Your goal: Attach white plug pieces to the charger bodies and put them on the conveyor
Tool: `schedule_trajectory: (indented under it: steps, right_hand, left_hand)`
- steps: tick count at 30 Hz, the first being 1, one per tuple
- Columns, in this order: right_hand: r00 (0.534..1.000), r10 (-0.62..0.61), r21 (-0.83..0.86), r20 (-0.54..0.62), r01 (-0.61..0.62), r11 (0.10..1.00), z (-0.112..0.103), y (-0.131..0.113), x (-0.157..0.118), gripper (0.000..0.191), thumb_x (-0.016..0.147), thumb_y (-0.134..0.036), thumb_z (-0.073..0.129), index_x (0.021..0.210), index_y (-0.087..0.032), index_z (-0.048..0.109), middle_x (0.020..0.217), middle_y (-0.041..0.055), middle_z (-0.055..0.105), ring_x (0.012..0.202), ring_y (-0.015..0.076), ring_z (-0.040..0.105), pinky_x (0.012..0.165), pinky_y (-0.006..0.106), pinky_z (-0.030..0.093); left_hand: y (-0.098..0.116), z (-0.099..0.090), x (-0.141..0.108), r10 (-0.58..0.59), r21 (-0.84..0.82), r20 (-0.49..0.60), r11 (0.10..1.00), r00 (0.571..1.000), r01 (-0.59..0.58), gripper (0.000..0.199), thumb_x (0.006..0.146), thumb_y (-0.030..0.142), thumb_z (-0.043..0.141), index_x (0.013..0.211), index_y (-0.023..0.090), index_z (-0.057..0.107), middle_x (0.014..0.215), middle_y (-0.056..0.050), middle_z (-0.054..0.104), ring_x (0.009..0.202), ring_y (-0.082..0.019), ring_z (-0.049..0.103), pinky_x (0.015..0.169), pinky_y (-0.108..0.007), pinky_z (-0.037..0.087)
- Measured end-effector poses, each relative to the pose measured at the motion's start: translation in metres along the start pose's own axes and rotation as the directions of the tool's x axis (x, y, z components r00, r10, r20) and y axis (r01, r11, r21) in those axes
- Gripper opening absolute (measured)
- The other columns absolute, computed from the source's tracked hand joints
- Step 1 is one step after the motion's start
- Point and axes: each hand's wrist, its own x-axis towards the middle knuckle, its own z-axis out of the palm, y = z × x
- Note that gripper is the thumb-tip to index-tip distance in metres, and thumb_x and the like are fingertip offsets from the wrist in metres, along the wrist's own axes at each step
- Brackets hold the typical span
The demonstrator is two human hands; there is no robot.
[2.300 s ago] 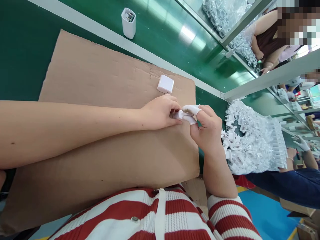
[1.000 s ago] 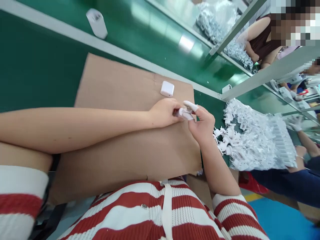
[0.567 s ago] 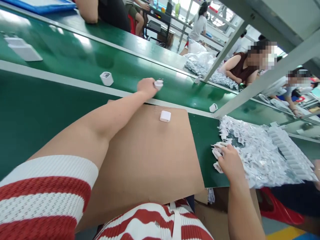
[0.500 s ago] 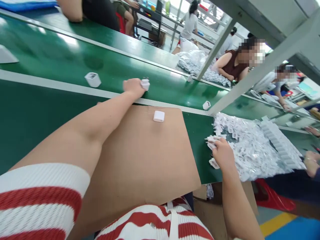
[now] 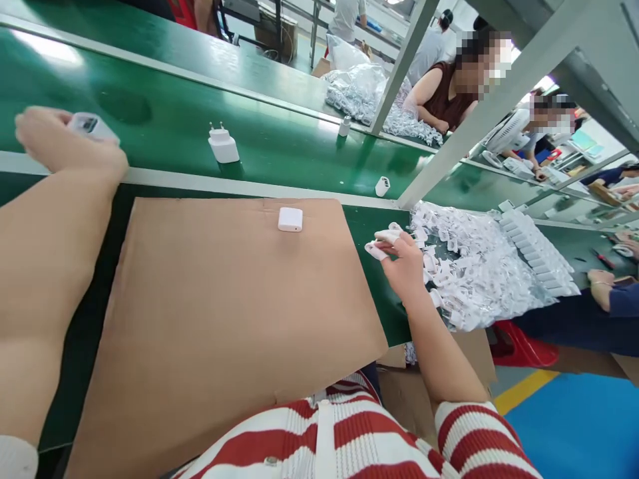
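My left hand reaches to the far left over the green conveyor belt, closed on a white charger body with dark openings in its end. Part of its fingers is hidden. A white plug charger with two pins pointing up sits on the belt to the right of that hand. My right hand pinches small white plastic pieces above the table, just right of the cardboard sheet. On the sheet's far part lies a white square charger piece.
A heap of white plastic parts in clear bags lies to the right, beside a row of white pieces. Smaller white chargers ride on the belt. A slanted metal post rises at the belt's near edge. Other people sit across and to the right.
My left hand has let go of the pinned plug charger and moved left to another charger body. My right hand has lifted the small white pieces away from the heap. Belt items have shifted left.
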Motion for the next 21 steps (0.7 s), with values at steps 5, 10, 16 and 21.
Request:
schedule_trajectory:
  steps: [5, 10, 16, 21]
  right_hand:
    - [0.983, -0.137, -0.058, 0.12, 0.144, 0.988, -0.003, -0.018, -0.014, 0.023, 0.097, -0.028, 0.067, 0.118, -0.03, 0.077, 0.123, 0.007, 0.075, 0.113, 0.0232, 0.073, 0.098, 0.043, 0.064]
    - [1.0, -0.026, -0.213, 0.015, 0.029, 0.977, -0.012, -0.023, 0.003, 0.019, 0.097, -0.031, 0.066, 0.109, -0.027, 0.08, 0.099, 0.0054, 0.075, 0.088, 0.0213, 0.071, 0.077, 0.039, 0.062]
    - [0.844, 0.02, -0.292, 0.536, 0.163, 0.942, 0.013, -0.043, 0.009, 0.045, 0.083, -0.012, 0.072, 0.126, -0.027, 0.074, 0.113, 0.0076, 0.067, 0.1, 0.0254, 0.066, 0.081, 0.039, 0.058]
    - [0.937, 0.007, -0.094, 0.349, 0.028, 0.995, 0.018, -0.033, 0.006, 0.032, 0.085, -0.01, 0.064, 0.113, -0.024, 0.071, 0.109, 0.0061, 0.064, 0.094, 0.0217, 0.068, 0.082, 0.039, 0.058]
  left_hand:
    - [0.055, -0.047, -0.077, 0.372, -0.164, -0.011, 0.915, 0.928, -0.369, 0.058, 0.103, 0.047, 0.06, 0.145, 0.011, 0.043, 0.15, -0.006, 0.048, 0.13, -0.019, 0.056, 0.11, -0.038, 0.055]
    - [0.097, -0.084, -0.207, 0.721, -0.621, 0.076, 0.575, 0.689, -0.532, 0.043, 0.092, 0.044, 0.073, 0.126, 0.018, 0.068, 0.121, -0.004, 0.071, 0.109, -0.021, 0.066, 0.098, -0.034, 0.056]
    - [0.095, -0.056, -0.285, 0.79, -0.827, 0.282, 0.488, 0.544, -0.28, 0.025, 0.094, 0.034, 0.067, 0.116, 0.021, 0.071, 0.113, -0.005, 0.074, 0.104, -0.023, 0.066, 0.091, -0.036, 0.056]
    - [0.087, -0.032, -0.29, 0.806, -0.833, 0.317, 0.489, 0.5, -0.26, 0.029, 0.095, 0.035, 0.064, 0.12, 0.022, 0.07, 0.113, -0.007, 0.071, 0.107, -0.025, 0.064, 0.088, -0.037, 0.056]
